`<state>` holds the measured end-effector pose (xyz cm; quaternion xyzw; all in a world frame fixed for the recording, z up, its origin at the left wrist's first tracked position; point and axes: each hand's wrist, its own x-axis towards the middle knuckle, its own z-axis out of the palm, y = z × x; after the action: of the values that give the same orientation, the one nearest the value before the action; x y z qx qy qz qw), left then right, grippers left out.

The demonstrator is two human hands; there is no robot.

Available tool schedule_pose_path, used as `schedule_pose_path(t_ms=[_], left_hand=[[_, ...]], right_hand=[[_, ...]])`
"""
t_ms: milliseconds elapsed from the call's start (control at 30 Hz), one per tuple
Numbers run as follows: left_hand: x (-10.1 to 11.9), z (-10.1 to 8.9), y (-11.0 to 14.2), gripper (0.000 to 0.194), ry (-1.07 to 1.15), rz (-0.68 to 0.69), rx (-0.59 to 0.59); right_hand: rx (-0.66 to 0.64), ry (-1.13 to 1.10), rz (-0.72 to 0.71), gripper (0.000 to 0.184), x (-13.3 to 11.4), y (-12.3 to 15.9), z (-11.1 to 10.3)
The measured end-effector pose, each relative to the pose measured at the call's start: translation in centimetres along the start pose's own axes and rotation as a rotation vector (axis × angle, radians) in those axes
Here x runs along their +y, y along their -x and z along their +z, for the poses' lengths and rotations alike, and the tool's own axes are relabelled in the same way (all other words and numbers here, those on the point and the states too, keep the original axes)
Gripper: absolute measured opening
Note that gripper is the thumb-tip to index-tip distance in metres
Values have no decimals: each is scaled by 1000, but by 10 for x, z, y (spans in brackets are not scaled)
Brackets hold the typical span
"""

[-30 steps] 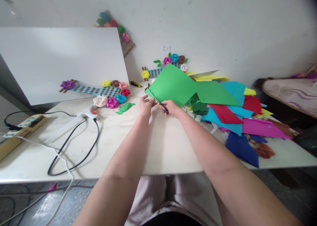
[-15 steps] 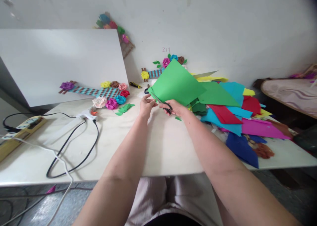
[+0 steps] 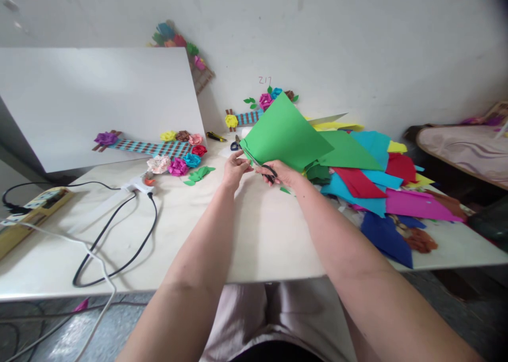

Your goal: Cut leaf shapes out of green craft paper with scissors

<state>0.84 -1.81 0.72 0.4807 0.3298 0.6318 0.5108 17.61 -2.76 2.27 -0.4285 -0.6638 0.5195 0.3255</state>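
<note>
A large sheet of green paper [image 3: 283,132] stands tilted above the table, one corner pointing up. My left hand [image 3: 237,169] pinches its lower left edge between thumb and fingers. My right hand [image 3: 280,174] is closed round the black handles of a pair of scissors [image 3: 269,172], whose blades lie along the sheet's lower left edge. Small cut green leaves [image 3: 200,174] lie to the left of my hands. A second, dark-handled pair of scissors [image 3: 235,145] rests just behind my left hand, partly hidden.
Coloured paper sheets [image 3: 410,203] are heaped at the right. Woven strips with paper flowers [image 3: 159,147] lie at the left, near a white board [image 3: 99,102]. A yellow cutter [image 3: 216,136] lies at the back. Black cable [image 3: 153,229] and a power strip [image 3: 35,214] occupy the left side.
The green sheet has shifted and turned slightly, its top corner moving a little to the right. Both hands keep their grips in nearly the same place.
</note>
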Motion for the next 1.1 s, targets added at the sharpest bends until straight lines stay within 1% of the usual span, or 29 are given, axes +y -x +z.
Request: schedule_pose_path(t_ms=[167, 367, 500, 700, 1100], left_hand=[[0, 0, 1, 54, -7, -14, -5], [2, 2, 2, 53, -24, -37, 3], [3, 2, 2, 54, -34, -44, 21], [2, 1, 2, 55, -29, -35, 16], [5, -1, 3, 58, -27, -46, 6]], right_hand=[[-15, -7, 4, 31, 3, -2, -1], [-17, -27, 6, 32, 2, -1, 1], [1, -13, 21, 32, 1, 0, 3], [31, -39, 61, 28, -2, 0, 6], [43, -44, 49, 28, -5, 0, 8]])
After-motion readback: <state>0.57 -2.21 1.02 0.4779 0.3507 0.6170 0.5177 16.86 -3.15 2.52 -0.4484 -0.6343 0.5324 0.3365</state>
